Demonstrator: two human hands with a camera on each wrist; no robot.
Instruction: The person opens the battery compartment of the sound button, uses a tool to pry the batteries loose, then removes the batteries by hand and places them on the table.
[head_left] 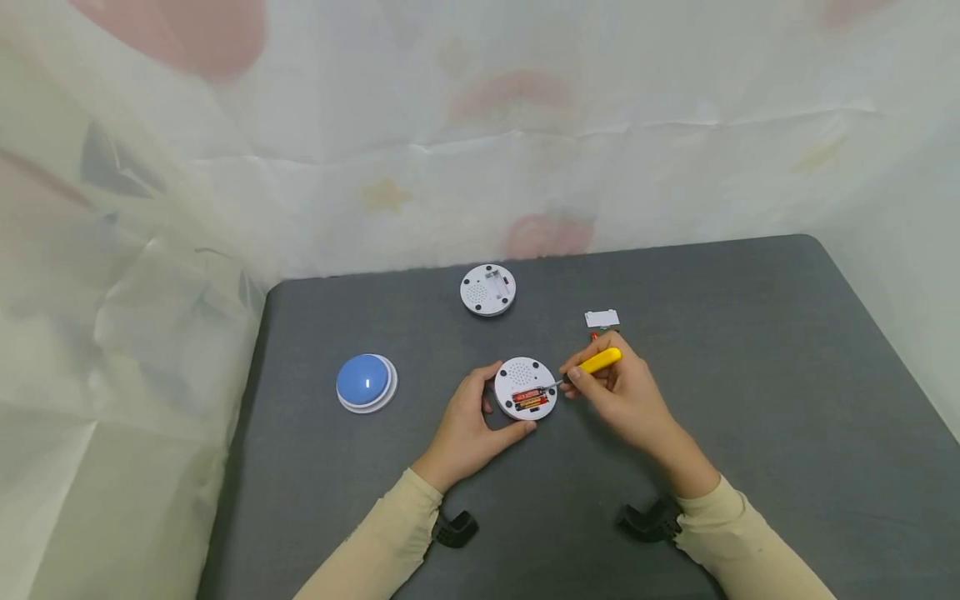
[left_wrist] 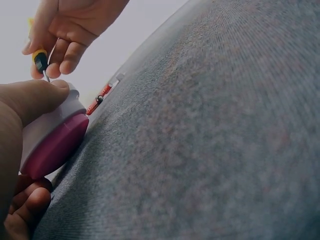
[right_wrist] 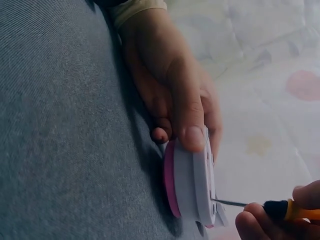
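Observation:
My left hand (head_left: 467,432) holds a round push button (head_left: 522,374) by its rim, white underside turned up. A magenta dome (left_wrist: 57,147) shows beneath it in the left wrist view. Two red-and-orange batteries (head_left: 531,399) lie side by side in its uncovered compartment. My right hand (head_left: 630,400) grips a screwdriver (head_left: 602,360) by its yellow and black handle. The thin metal shaft (right_wrist: 229,202) reaches the button's underside beside the batteries; exactly what the tip touches is too small to tell.
A blue-domed button (head_left: 363,380) stands dome up on the left of the grey table (head_left: 750,350). Another button (head_left: 486,292) lies upside down at the back, its battery slot uncovered. Behind my right hand are a white cover (head_left: 602,318) and red batteries (left_wrist: 94,106), partly hidden in the head view.

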